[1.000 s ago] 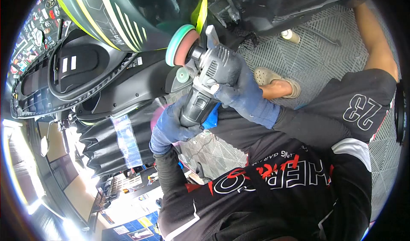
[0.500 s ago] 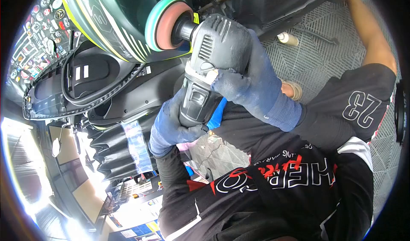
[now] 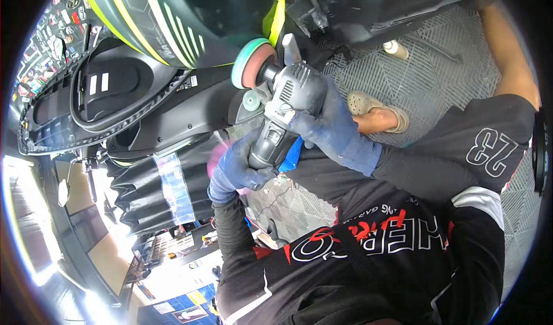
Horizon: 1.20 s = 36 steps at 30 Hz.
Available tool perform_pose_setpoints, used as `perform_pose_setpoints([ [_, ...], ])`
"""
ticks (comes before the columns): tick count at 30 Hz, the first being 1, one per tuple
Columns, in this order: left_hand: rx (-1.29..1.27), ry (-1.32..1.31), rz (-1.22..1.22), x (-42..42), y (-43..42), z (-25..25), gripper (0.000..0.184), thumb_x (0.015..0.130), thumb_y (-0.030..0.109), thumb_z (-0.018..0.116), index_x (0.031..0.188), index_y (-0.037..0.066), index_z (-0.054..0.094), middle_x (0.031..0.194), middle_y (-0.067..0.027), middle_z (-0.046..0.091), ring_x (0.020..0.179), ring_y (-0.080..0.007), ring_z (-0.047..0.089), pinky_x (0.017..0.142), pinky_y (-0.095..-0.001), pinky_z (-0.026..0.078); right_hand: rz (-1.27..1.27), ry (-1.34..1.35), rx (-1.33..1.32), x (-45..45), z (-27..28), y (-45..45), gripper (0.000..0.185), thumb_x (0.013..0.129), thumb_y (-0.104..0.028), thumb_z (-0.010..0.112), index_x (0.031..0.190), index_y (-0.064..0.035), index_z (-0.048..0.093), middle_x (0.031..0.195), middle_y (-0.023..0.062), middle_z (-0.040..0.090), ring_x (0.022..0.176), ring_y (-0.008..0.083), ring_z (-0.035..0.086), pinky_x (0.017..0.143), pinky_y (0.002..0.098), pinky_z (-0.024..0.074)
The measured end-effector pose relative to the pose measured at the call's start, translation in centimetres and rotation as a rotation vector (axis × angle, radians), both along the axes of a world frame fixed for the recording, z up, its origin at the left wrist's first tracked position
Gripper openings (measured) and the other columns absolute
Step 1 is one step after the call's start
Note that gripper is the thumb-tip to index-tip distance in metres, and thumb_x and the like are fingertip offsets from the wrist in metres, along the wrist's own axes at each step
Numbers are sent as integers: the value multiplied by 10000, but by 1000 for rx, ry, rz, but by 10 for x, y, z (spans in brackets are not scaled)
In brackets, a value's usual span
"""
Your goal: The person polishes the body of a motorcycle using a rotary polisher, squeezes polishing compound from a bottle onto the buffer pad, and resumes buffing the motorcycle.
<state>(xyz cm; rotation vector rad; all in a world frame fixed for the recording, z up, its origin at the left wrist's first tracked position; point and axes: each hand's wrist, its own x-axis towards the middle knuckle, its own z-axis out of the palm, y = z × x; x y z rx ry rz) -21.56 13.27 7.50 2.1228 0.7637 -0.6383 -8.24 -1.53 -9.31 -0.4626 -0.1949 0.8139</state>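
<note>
A handheld polisher (image 3: 282, 114) is gripped in both gloved hands. My left hand (image 3: 235, 166) wraps round the rear end of its black body, fingers closed. My right hand (image 3: 331, 120) is closed round the front housing, near the head. On the spindle sits a round foam pad (image 3: 253, 64), green on its face and pinkish behind. It stands at the lower edge of a glossy dark panel (image 3: 213, 14) with yellow-green stripes and pale lettering. Whether the pad touches the panel here I cannot tell.
Black bodywork with a seat-like part (image 3: 121, 89) fills the left side. A small pale bottle (image 3: 396, 49) lies on the patterned grey floor (image 3: 461, 37). A foot in a tan clog (image 3: 368, 107) rests behind my right hand. A bright yellow-green strip (image 3: 274, 19) stands beside the panel.
The polisher has moved down and right along the panel to its lower edge, both hands still on it. The view has shifted a little, and more of the clog shows.
</note>
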Motion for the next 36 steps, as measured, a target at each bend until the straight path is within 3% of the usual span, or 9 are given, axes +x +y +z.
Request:
perform_pose_setpoints([
  [6, 62, -9, -54, -25, 18, -14, 835, 715, 224, 932, 1417, 10, 534, 1063, -84, 721, 872, -152, 676, 778, -327, 568, 159, -11, -8, -11, -13, 18, 756, 817, -208, 828, 1375, 19, 370, 1250, 136, 581, 1110, 174, 629, 939, 339, 576],
  [8, 50, -64, -65, -25, 21, -17, 834, 708, 223, 939, 1409, 13, 539, 1048, -81, 722, 843, -150, 675, 763, -332, 572, 26, -7, 16, -15, -9, 18, 644, 862, -216, 793, 1358, -23, 430, 1010, 55, 635, 659, 57, 583, 528, 211, 480],
  [12, 117, 5, -99, -6, 9, -1, 846, 704, 217, 936, 1419, 5, 537, 1090, -98, 724, 906, -157, 687, 802, -335, 569, -8, 4, 92, -6, 5, 9, 636, 868, -201, 799, 1356, -22, 432, 1059, 59, 630, 693, 54, 585, 526, 207, 475],
  [14, 105, 9, -99, 0, 6, 4, 856, 698, 211, 934, 1427, 4, 535, 1113, -107, 724, 940, -164, 692, 832, -342, 568, -12, 4, 139, -2, 13, 3, 684, 862, -175, 807, 1391, -18, 402, 1115, 69, 625, 781, 62, 613, 589, 211, 511],
  [15, 120, 14, -146, 3, 6, 10, 861, 687, 207, 933, 1426, 5, 540, 1133, -112, 722, 975, -175, 693, 869, -349, 561, -36, 12, 163, -1, 18, 0, 743, 850, -149, 853, 1390, 9, 367, 1252, 137, 596, 1101, 182, 658, 939, 343, 577],
  [24, 244, -42, -327, 36, -18, 41, 836, 620, 265, 964, 1324, -16, 611, 1094, -111, 732, 986, -204, 700, 914, -353, 541, -178, -212, -4, 22, 40, -30, 901, 798, -234, 892, 1449, 27, 327, 1305, 158, 567, 1161, 202, 624, 996, 368, 541],
  [28, 13, -109, 23, 29, -21, 38, 816, 581, 276, 993, 1260, -1, 635, 1083, -67, 734, 947, -161, 670, 879, -333, 527, -164, -381, 65, 25, 32, -30, 975, 756, -218, 929, 1478, 16, 317, 1322, 120, 547, 1209, 191, 574, 1060, 382, 485],
  [33, 42, 62, -49, 17, 5, 38, 852, 592, 293, 984, 1303, -2, 618, 1166, -76, 694, 1051, -173, 630, 958, -349, 494, -79, -402, 198, 28, 14, -9, 1095, 718, -352, 955, 1547, -14, 324, 1354, 175, 597, 1197, 272, 651, 1058, 401, 525],
  [36, 46, 45, -105, 16, 10, 35, 911, 592, 321, 988, 1346, -5, 593, 1194, -86, 686, 1072, -191, 629, 979, -353, 489, 27, -124, 408, 18, 14, 3, 1157, 685, -434, 994, 1543, -28, 334, 1358, 139, 611, 1198, 232, 645, 1050, 396, 530],
])
